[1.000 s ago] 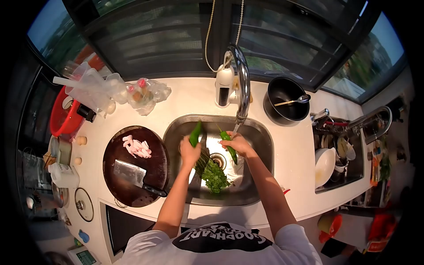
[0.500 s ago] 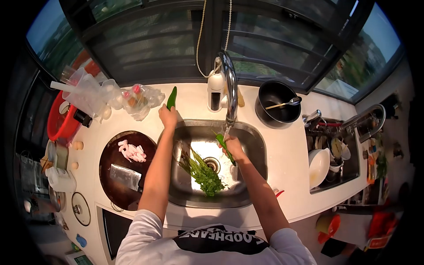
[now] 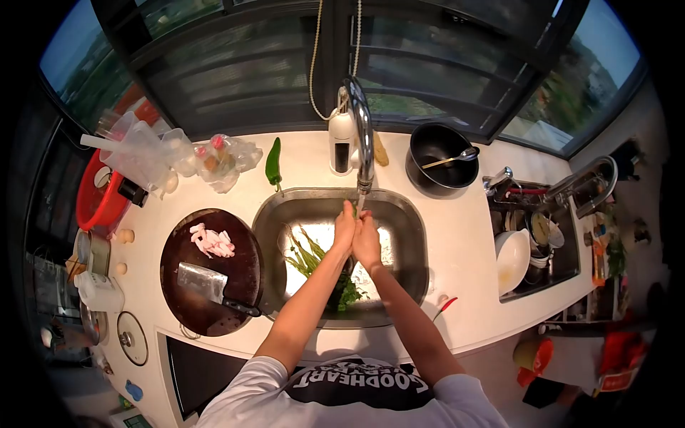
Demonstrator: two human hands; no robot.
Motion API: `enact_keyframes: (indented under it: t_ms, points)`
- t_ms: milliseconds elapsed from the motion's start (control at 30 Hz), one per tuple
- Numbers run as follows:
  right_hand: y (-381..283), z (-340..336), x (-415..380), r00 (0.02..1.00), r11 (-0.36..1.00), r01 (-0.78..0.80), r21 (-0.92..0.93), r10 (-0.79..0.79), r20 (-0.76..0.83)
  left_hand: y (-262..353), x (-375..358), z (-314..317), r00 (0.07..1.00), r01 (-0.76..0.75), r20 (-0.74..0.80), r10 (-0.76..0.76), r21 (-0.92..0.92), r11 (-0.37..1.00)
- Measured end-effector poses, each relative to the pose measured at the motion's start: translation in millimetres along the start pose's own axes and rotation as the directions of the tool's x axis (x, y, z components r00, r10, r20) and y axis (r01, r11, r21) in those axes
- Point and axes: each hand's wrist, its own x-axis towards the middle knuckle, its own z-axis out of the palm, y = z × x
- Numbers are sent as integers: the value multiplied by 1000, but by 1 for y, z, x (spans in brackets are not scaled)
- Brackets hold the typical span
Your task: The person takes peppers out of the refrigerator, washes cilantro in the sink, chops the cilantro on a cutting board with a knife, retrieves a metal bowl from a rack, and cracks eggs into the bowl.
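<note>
Under the faucet (image 3: 364, 153) and its running water, my left hand (image 3: 345, 227) and my right hand (image 3: 367, 239) are pressed together. Both are closed around a green chili pepper (image 3: 354, 211); only a bit of green shows, the rest is hidden by my fingers. A bunch of leafy greens (image 3: 349, 294) lies in the steel sink (image 3: 414, 285) below, its stems partly covered by my left forearm. Another long green chili pepper (image 3: 273, 164) rests on the counter behind the sink's left corner.
Left of the sink, a round cutting board (image 3: 207, 299) bears pale meat pieces (image 3: 212, 240) and a cleaver (image 3: 203, 282). A black pot (image 3: 442, 175) with a spoon stands behind right. A red chili (image 3: 447, 306) lies right of the sink. A second sink (image 3: 510, 305) holds dishes.
My left hand has let go of the long green chili pepper on the counter and moved right and down to the faucet, joining my right hand at the other green chili pepper.
</note>
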Motion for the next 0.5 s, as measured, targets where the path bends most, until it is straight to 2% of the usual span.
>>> enact_keyframes:
  t_ms: [33,67,167,200,233,267,367,400,467,500]
  points:
    - [-2,-3,-3,998,996,-62,-67,61,-13,2,-2,5,1000,20,2,-20,-48,999]
    - [0,-5,-3,999,994,-46,-99,46,-1,1,1,5,999,20,25,-19,-34,999]
    - [40,3,14,966,970,208,-127,-224,-132,5,-2,14,994,107,56,-97,-217,970]
    - [40,-4,15,998,994,52,96,-54,18,5,2,12,996,70,64,-59,-186,980]
    - [39,-10,15,979,952,-160,263,118,166,5,7,9,997,32,72,-22,-155,987]
    - [37,-14,13,963,937,-219,272,163,215,5,12,7,997,-8,79,18,-125,992]
    - [5,-28,-6,886,878,-393,273,282,369,1,27,0,1000,12,-27,-13,-52,999]
    - [2,-28,-10,849,851,-453,264,321,420,2,26,-1,993,5,-114,5,82,997]
    - [12,-18,-13,952,986,-164,-18,163,259,5,25,-2,961,25,-268,72,342,939]
    - [19,-12,-14,979,984,-20,-177,56,197,0,32,-9,943,-2,-292,158,469,883]
